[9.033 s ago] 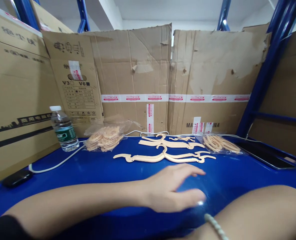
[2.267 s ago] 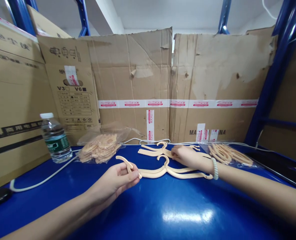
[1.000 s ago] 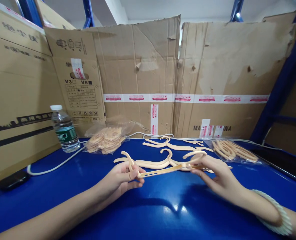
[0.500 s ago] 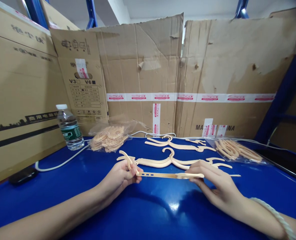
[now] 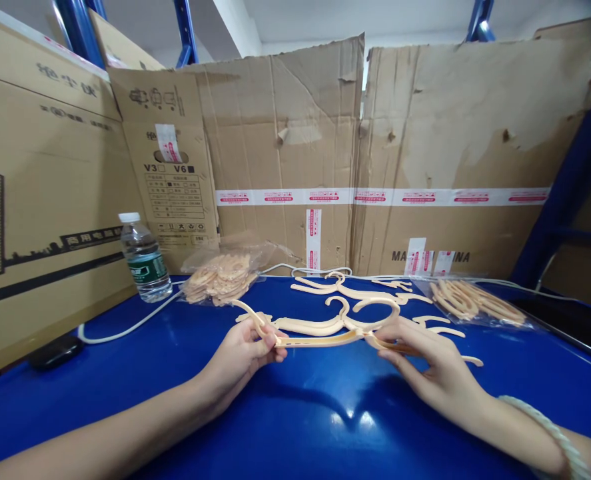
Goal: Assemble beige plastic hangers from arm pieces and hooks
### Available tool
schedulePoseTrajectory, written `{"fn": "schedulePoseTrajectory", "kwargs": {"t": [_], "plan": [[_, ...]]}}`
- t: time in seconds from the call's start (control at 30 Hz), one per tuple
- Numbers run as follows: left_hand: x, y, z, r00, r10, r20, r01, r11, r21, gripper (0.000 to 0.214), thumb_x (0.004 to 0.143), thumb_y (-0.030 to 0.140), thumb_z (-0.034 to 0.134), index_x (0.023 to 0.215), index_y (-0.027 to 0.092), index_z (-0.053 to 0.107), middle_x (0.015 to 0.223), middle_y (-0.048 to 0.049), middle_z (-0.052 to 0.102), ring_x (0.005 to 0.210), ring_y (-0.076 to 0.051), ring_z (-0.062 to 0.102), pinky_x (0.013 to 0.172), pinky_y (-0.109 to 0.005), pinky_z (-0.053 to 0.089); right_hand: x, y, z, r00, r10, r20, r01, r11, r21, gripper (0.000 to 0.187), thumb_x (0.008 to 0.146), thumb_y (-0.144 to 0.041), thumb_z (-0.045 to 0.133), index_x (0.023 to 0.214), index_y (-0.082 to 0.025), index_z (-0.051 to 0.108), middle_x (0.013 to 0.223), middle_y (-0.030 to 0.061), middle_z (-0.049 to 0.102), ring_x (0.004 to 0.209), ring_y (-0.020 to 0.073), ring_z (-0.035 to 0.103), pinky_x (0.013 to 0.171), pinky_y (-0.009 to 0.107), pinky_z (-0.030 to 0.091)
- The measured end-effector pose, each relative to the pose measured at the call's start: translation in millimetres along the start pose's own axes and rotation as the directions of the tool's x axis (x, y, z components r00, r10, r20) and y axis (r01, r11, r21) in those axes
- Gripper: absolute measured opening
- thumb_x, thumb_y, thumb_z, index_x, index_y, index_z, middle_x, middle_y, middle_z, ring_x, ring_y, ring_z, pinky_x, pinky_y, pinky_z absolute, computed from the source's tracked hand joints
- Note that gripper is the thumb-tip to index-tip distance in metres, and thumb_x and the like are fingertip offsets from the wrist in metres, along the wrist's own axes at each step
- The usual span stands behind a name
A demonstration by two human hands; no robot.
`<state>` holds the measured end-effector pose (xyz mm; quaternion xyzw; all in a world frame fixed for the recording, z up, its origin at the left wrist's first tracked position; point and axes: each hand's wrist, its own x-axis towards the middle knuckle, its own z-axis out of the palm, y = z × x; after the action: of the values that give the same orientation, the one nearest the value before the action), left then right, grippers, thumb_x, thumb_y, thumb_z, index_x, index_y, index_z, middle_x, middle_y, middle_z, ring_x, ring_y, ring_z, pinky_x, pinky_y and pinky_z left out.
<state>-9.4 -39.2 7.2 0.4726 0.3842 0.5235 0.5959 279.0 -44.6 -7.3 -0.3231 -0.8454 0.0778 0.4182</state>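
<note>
A beige plastic folding clothes hanger (image 5: 320,342) is held level just above the blue table, stretched between both hands. My left hand (image 5: 248,353) pinches its left end, where a curved piece sticks up between thumb and fingers. On the other side, my right hand (image 5: 420,353) grips the right arm close to the hook, which now curves upward; part of that arm is hidden behind the fingers. Right behind the held hanger lies another beige hanger (image 5: 310,327), its hook toward the back. Farther back rests a further hanger (image 5: 370,293) of the same kind.
A plastic bag of beige parts (image 5: 220,277) lies back left, beside a water bottle (image 5: 146,267). Another bag of parts (image 5: 478,303) is back right. A white cable (image 5: 125,333) crosses the table near a black object (image 5: 55,352). Cardboard (image 5: 285,160) walls the back.
The held hanger has been turned so that its hook now stands up and shows beside my right hand. Both hands keep their grip in nearly the same places. The camera view has shifted slightly.
</note>
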Motion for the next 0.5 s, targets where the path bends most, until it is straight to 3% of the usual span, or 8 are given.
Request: {"fn": "schedulePoseTrajectory", "kwargs": {"t": [0.2,0.33,0.43,0.5], "plan": [[2,-1,-2.9,0.997,0.064,-0.039,-0.065,0.997,-0.038,0.035,0.059,0.024,0.084,0.065,0.016,0.051,0.071,-0.0008,0.067,0.067,-0.013,0.063,0.069,-0.025,0.049,1,0,4,0.989,0.146,-0.024,-0.145,0.988,0.051,0.016,0.090,-0.028,0.051,0.103,-0.024,0.059,0.094,0.0058,0.065,0.083,0.0174,0.064,0.068,0.025,0.057],[0,1,-1.1,0.998,0.018,-0.055,-0.016,0.999,0.041,0.026,0.066,0.029,0.080,0.075,0.015,0.059,0.086,-0.0042,0.068,0.073,-0.015,0.065,0.074,-0.027,0.051,7,3,2,0.958,0.274,-0.084,-0.263,0.957,0.118,0.019,0.088,-0.037,0.055,0.097,-0.021,0.061,0.087,0.0060,0.065,0.072,0.0164,0.063,0.058,0.024,0.055],[-10,1,5.1,0.993,-0.074,0.094,0.038,0.939,0.342,0.022,0.078,0.037,0.066,0.076,0.015,0.064,0.083,-0.0088,0.069,0.068,-0.018,0.064,0.066,-0.031,0.052,9,10,-1,0.945,0.315,-0.083,-0.300,0.942,0.152,0.024,0.088,-0.040,0.054,0.098,-0.019,0.060,0.082,0.0061,0.064,0.065,0.0157,0.061,0.053,0.025,0.054],[-20,-1,9.9,0.961,-0.013,0.277,-0.154,0.804,0.575,0.018,0.081,0.032,0.060,0.077,0.016,0.066,0.079,-0.0094,0.069,0.070,-0.021,0.064,0.067,-0.033,0.051,9,15,-1,0.953,0.301,-0.044,-0.295,0.949,0.108,0.023,0.089,-0.039,0.052,0.099,-0.019,0.060,0.082,0.0062,0.064,0.067,0.0162,0.061,0.055,0.026,0.054]]}}
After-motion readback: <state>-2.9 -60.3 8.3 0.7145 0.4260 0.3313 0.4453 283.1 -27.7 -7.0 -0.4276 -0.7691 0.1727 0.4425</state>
